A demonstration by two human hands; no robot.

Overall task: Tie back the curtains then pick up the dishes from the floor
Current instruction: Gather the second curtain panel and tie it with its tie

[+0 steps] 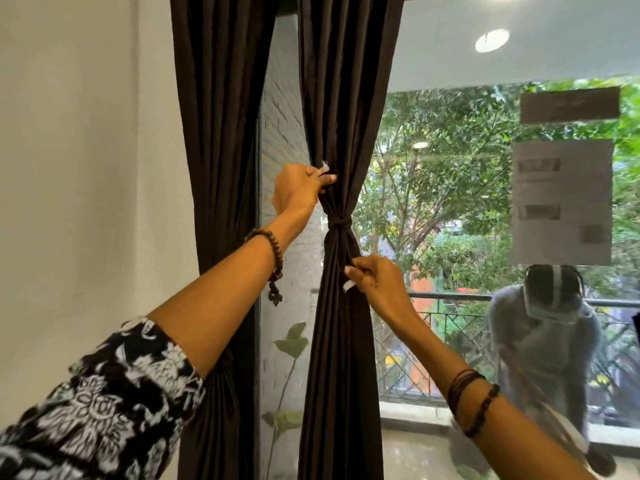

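- Dark curtain [341, 140] in the middle, bunched tight by a knotted tie [338, 224] of the same cloth.
- Left hand [298, 189] just above the knot, fingers pinching the folds at the curtain's left edge.
- Right hand [375, 282] just below the knot, fingers curled on the right edge.
- Second curtain [221, 133] hanging straight to the left, a thin gap between the two.
- Window [450, 188] open to view on the right, green trees behind.
- White wall [86, 168] at far left.
- No dishes in view.
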